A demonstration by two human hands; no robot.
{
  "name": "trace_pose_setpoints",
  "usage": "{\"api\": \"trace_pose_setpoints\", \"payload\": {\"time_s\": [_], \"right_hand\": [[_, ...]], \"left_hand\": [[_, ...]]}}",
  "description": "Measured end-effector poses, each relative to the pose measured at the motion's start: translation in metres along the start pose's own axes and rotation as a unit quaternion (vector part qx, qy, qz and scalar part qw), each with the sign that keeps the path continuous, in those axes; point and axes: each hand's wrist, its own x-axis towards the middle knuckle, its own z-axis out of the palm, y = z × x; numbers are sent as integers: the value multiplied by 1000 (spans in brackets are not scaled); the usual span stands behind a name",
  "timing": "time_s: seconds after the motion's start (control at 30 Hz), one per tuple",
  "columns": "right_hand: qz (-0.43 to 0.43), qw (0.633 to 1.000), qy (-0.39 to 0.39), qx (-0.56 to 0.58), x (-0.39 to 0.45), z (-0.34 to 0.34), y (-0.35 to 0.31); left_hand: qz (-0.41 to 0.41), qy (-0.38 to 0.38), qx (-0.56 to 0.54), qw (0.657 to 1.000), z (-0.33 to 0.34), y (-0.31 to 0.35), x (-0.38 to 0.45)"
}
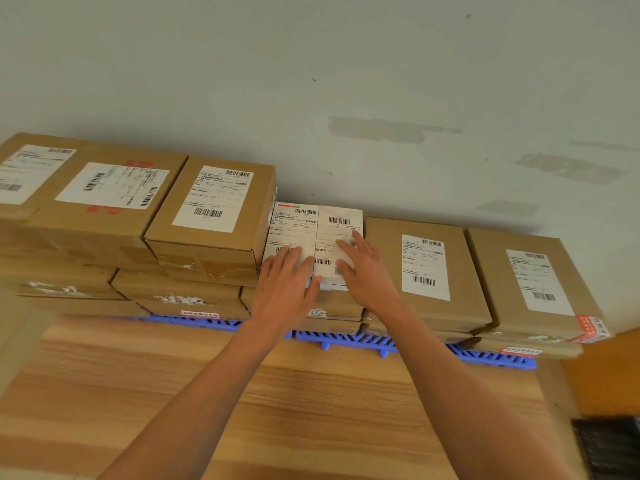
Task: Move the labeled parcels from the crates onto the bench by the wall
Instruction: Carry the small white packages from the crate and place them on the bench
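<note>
Both hands, left hand (pixel 289 278) & right hand (pixel 363 268), lie flat with straight fingers on white labeled parcel (pixel 313 237); prob. light, stiff, best held at side edges.

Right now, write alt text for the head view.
Both hands, left hand and right hand, rest flat on two small white parcels set among stacked brown labeled boxes along a pale wall, above a blue plastic pallet.
</note>
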Motion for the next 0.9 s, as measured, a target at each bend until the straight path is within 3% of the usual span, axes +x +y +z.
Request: {"api": "trace_pose_setpoints", "payload": {"time_s": [0.2, 0.37, 0.57, 0.9], "right_hand": [[12, 998, 49, 31, -34, -32, 9], [51, 995, 87, 27, -93, -74, 58], [126, 984, 127, 18, -220, -137, 144], [275, 943, 183, -29, -514, -210, 279]], "left_hand": [[17, -23, 13, 1000, -15, 31, 2], [64, -37, 5, 997, -26, 100, 2], [174, -62, -11, 983, -10, 239, -31], [339, -144, 19, 929, 46, 498, -153]]}}
